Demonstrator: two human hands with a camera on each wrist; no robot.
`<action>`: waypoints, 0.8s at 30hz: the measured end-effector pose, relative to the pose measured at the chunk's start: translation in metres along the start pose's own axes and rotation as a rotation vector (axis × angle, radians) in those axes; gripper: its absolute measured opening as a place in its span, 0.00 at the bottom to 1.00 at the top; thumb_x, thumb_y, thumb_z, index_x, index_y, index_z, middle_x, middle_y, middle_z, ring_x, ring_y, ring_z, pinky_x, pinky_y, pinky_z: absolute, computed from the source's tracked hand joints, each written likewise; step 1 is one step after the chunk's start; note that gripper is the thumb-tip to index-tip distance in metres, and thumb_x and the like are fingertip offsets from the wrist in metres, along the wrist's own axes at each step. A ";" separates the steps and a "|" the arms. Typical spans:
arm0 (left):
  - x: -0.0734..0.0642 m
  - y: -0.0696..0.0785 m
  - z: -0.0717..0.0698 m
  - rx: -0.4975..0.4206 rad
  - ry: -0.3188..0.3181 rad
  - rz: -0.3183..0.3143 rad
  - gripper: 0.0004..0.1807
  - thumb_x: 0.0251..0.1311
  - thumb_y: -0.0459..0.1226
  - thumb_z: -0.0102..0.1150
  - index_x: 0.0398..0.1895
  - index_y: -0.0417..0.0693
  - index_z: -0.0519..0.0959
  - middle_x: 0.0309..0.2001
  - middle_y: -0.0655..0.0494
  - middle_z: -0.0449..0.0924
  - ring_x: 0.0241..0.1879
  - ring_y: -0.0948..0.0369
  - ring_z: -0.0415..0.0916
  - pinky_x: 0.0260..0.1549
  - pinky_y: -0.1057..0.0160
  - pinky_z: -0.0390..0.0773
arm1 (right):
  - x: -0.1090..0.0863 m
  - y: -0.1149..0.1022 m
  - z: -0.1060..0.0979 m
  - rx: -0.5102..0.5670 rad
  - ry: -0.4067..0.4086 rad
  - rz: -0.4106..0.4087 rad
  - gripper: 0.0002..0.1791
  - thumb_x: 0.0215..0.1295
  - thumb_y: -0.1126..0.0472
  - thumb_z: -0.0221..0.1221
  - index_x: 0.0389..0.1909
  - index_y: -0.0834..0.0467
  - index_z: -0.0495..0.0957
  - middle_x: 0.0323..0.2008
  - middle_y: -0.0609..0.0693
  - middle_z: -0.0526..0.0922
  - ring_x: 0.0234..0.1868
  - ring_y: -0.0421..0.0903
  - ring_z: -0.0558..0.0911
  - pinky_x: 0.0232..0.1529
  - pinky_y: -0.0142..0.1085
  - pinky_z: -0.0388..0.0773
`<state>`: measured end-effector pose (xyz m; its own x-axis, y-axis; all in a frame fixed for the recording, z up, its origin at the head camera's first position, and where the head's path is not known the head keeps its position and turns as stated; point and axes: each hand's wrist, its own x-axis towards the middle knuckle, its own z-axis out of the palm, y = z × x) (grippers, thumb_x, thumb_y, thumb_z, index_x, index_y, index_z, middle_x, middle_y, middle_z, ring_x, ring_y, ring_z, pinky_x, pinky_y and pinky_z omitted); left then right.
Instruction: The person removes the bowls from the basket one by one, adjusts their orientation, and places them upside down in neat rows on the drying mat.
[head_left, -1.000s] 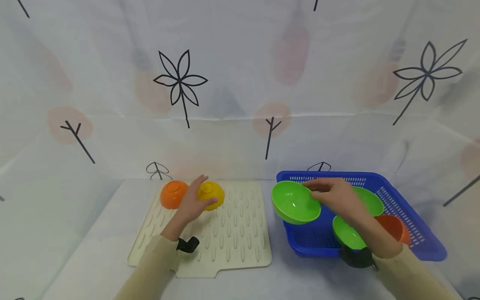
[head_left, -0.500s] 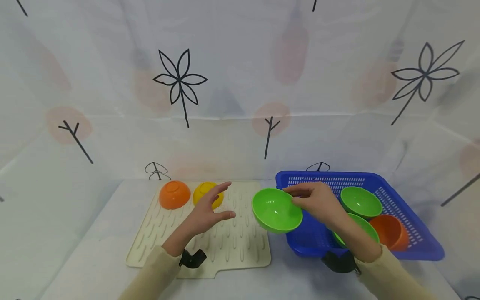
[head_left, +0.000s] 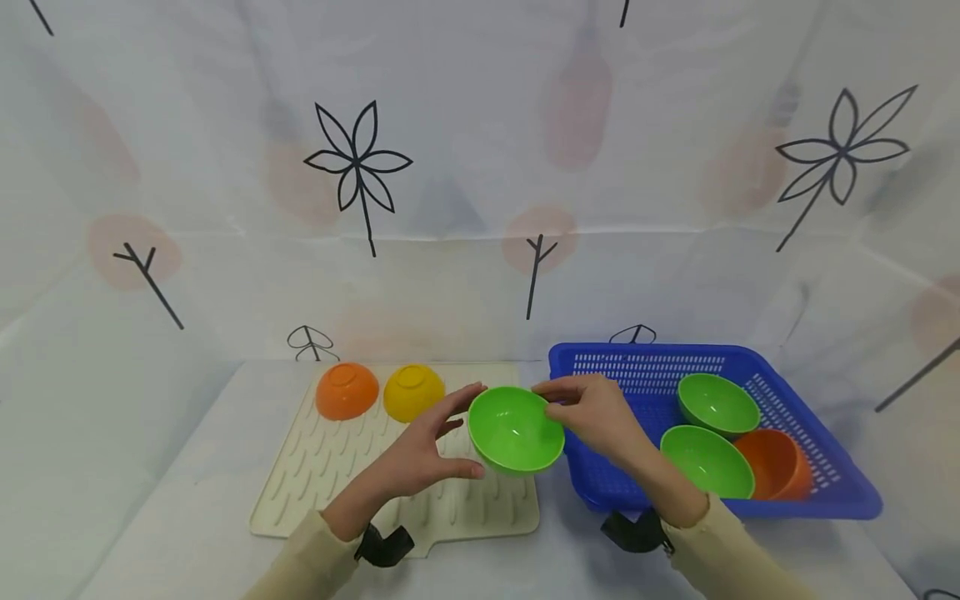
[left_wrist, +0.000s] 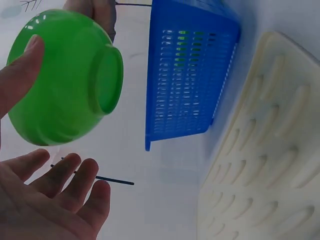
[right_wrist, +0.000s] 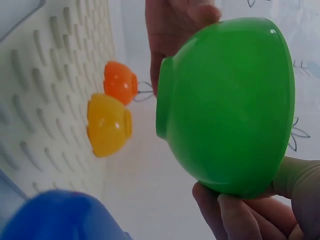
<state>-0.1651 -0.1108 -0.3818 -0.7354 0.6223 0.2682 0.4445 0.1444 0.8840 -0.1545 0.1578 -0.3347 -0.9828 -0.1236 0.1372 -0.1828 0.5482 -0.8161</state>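
Observation:
In the head view a green bowl (head_left: pixel 516 429) is held up between my hands, above the gap between rack and basket, its hollow side facing me. My right hand (head_left: pixel 596 417) pinches its rim at the right, thumb inside and fingers outside. To its left my left hand (head_left: pixel 427 454) stands spread, thumb and fingers apart around that side. The left wrist view shows the left thumb overlapping the bowl's outside (left_wrist: pixel 60 80), with the other fingers straight below it. From the right wrist, the bowl's rounded underside and foot ring (right_wrist: pixel 164 97) show.
A cream draining board (head_left: pixel 337 483) bears an upside-down orange bowl (head_left: pixel 347 392) and an upside-down yellow bowl (head_left: pixel 412 393) along its back. At right, a blue basket (head_left: pixel 615 483) holds two green bowls (head_left: pixel 708 462) and an orange-red bowl (head_left: pixel 772 464). Patterned white cloth hangs behind.
My right hand has carried the green bowl left, out from over the basket. My left hand has moved right from beside the yellow bowl to the green bowl's left side.

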 end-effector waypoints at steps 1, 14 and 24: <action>-0.001 0.000 0.001 -0.010 -0.005 -0.003 0.50 0.54 0.41 0.75 0.78 0.58 0.56 0.73 0.64 0.61 0.71 0.59 0.60 0.67 0.47 0.65 | 0.001 0.001 0.002 0.000 0.002 -0.002 0.14 0.60 0.69 0.63 0.47 0.60 0.86 0.44 0.53 0.87 0.45 0.51 0.85 0.40 0.40 0.85; -0.004 -0.009 0.012 -0.106 0.057 -0.092 0.55 0.52 0.45 0.77 0.78 0.53 0.51 0.73 0.54 0.59 0.70 0.54 0.61 0.64 0.52 0.69 | 0.007 0.006 0.022 0.001 0.056 0.000 0.15 0.56 0.71 0.63 0.45 0.60 0.87 0.39 0.51 0.88 0.41 0.48 0.86 0.39 0.40 0.85; -0.002 -0.013 0.008 -0.073 0.107 -0.061 0.56 0.46 0.40 0.80 0.77 0.58 0.55 0.72 0.58 0.62 0.69 0.56 0.63 0.63 0.50 0.70 | 0.004 0.004 0.029 0.080 0.086 -0.027 0.17 0.58 0.72 0.63 0.49 0.62 0.85 0.45 0.55 0.87 0.46 0.52 0.86 0.44 0.42 0.84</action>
<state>-0.1653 -0.1077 -0.3967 -0.8119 0.5281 0.2490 0.3621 0.1209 0.9243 -0.1585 0.1351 -0.3539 -0.9768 -0.0640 0.2043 -0.2098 0.4771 -0.8534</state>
